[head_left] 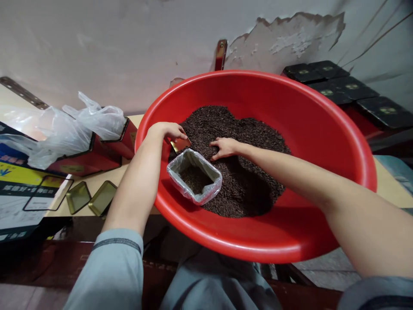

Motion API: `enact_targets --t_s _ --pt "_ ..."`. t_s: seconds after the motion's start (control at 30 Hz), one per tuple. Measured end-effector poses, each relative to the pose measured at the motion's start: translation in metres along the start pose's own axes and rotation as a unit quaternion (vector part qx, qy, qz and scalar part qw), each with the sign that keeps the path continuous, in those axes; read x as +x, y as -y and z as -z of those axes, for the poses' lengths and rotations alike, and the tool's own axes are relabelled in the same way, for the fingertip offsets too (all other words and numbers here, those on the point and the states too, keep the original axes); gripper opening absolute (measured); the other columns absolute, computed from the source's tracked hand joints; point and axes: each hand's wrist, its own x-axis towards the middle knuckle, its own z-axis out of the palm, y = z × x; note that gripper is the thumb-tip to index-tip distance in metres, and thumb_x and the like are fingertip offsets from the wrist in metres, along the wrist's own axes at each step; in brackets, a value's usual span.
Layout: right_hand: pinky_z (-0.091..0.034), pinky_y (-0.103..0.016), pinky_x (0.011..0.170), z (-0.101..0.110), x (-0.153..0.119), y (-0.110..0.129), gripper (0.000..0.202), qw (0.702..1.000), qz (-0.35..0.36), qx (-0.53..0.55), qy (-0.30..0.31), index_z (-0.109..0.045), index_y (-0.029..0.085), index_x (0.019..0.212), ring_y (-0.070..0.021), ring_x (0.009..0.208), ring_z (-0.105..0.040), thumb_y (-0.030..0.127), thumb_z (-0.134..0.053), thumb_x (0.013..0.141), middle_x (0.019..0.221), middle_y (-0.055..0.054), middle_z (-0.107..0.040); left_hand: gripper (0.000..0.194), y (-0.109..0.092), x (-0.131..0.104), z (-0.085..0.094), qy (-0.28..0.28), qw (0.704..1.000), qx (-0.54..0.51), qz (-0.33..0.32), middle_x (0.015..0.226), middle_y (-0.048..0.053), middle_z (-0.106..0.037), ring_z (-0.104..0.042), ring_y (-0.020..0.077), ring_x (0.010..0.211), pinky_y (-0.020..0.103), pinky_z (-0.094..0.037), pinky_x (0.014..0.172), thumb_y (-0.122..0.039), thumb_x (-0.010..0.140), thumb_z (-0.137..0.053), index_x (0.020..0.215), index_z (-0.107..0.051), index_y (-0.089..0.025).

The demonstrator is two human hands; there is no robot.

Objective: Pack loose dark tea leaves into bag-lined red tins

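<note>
Our left hand (176, 130) pinches a gold piece (181, 146); our right hand (225, 148), loosely open, touches dark leaves (211, 120); lined container (212, 192) part-filled.

Beyond the left fingers (181, 132) and right fingers (217, 146) stands a dull grey-white wall (122, 43). Farther off and to the right of the right fingers, it has a ragged peeling patch (290, 38), with a thin dark line (379, 38) running across it still farther right. One brown bracket (221, 54) stands against it beyond the right fingers, another perforated strip (24, 92) far left of the left fingers. A pale table (121, 173) shows on both sides. Nearer than the fingers lie dark red-brown furniture (48, 258) and grey floor (29, 297). The light is soft, leaving the nearer area dim.
</note>
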Motion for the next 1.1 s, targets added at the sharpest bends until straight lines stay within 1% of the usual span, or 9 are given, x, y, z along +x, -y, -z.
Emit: enact_targets --t_s 0.17,0.27,0.37,0.5,0.6,0.73,0.87,0.97,1.1 --pt "-0.051 -0.041 0.113 0.001 -0.007 0.007 0.092 0.999 -0.033 0.022 0.018 -0.053 0.024 0.159 -0.0372 0.137 -0.062 0.063 -0.079 0.080 0.156 -0.015 -0.058 0.060 -0.002 -0.001 -0.002 0.005 1.000 0.005 0.008 0.151 0.013 -0.063 -0.067 0.0285 0.126 0.028 -0.060 0.088 -0.043 0.101 -0.059 0.158 -0.054 -0.026" --pt "-0.048 -0.039 0.117 -0.001 -0.011 0.003 0.096 0.996 -0.017 0.082 0.030 -0.051 0.019 0.160 -0.0350 0.141 -0.060 0.063 -0.080 0.080 0.155 -0.014 -0.061 0.056 -0.004 -0.002 -0.002 0.009 1.000 0.008 0.006 0.153 0.012 -0.062 -0.067 0.0275 0.126 0.025 -0.059 0.085 -0.043 0.102 -0.056 0.156 -0.056 -0.026" --pt "-0.048 -0.041 0.118 -0.005 -0.013 -0.002 0.099 0.990 -0.006 0.134 0.030 -0.053 0.020 0.159 -0.0345 0.141 -0.060 0.067 -0.081 0.077 0.155 -0.013 -0.061 0.056 -0.006 -0.002 -0.002 -0.001 1.000 0.012 0.005 0.149 0.011 -0.064 -0.067 0.0276 0.126 0.024 -0.058 0.084 -0.046 0.102 -0.056 0.154 -0.057 -0.027" --pt "-0.046 -0.042 0.119 -0.008 -0.018 0.002 0.103 0.993 -0.013 0.113 0.027 -0.051 0.018 0.159 -0.0363 0.141 -0.058 0.070 -0.081 0.076 0.158 -0.017 -0.056 0.055 -0.008 -0.002 -0.002 0.004 1.000 0.020 0.008 0.148 0.009 -0.066 -0.067 0.0279 0.125 0.025 -0.057 0.087 -0.049 0.100 -0.058 0.152 -0.060 -0.029" --pt "-0.047 -0.044 0.116 -0.011 -0.028 0.011 0.096 0.995 -0.014 0.103 -0.010 -0.052 0.021 0.158 -0.0366 0.138 -0.060 0.067 -0.080 0.078 0.157 -0.016 -0.055 0.058 -0.007 -0.001 -0.003 0.007 1.000 0.025 0.002 0.151 0.008 -0.064 -0.067 0.0294 0.126 0.027 -0.058 0.090 -0.054 0.098 -0.062 0.151 -0.062 -0.032" --pt "-0.049 -0.044 0.114 -0.011 -0.044 0.021 0.075 0.992 0.004 0.118 -0.055 -0.061 0.024 0.149 -0.0341 0.133 -0.063 0.050 -0.081 0.082 0.150 -0.014 -0.060 0.064 -0.004 0.002 -0.003 0.011 0.999 0.029 -0.008 0.149 0.011 -0.066 -0.068 0.0311 0.125 0.031 -0.060 0.092 -0.057 0.096 -0.062 0.154 -0.059 -0.031" --pt "-0.050 -0.043 0.112 -0.006 -0.051 0.023 0.061 0.987 0.001 0.133 -0.092 -0.069 0.024 0.137 -0.0322 0.128 -0.065 0.039 -0.082 0.080 0.141 -0.012 -0.064 0.067 -0.002 0.003 -0.003 0.016 1.000 0.024 -0.012 0.147 0.013 -0.066 -0.070 0.0315 0.123 0.033 -0.061 0.092 -0.056 0.096 -0.063 0.157 -0.056 -0.028" --pt "-0.050 -0.043 0.113 0.002 -0.055 0.019 0.055 0.978 0.001 0.162 -0.131 -0.072 0.023 0.129 -0.0305 0.126 -0.065 0.033 -0.083 0.076 0.135 -0.011 -0.067 0.067 -0.002 0.002 -0.003 0.016 1.000 0.022 -0.014 0.149 0.014 -0.065 -0.070 0.0319 0.124 0.033 -0.062 0.093 -0.056 0.096 -0.063 0.157 -0.056 -0.028" --pt "-0.048 -0.047 0.115 0.022 -0.070 0.016 0.047 0.952 0.041 0.214 -0.215 -0.075 0.021 0.116 -0.0308 0.123 -0.066 0.028 -0.084 0.071 0.126 -0.009 -0.072 0.062 -0.004 0.001 -0.004 0.014 1.000 0.009 -0.014 0.155 0.014 -0.060 -0.069 0.0312 0.126 0.033 -0.062 0.092 -0.048 0.099 -0.060 0.157 -0.056 -0.026"
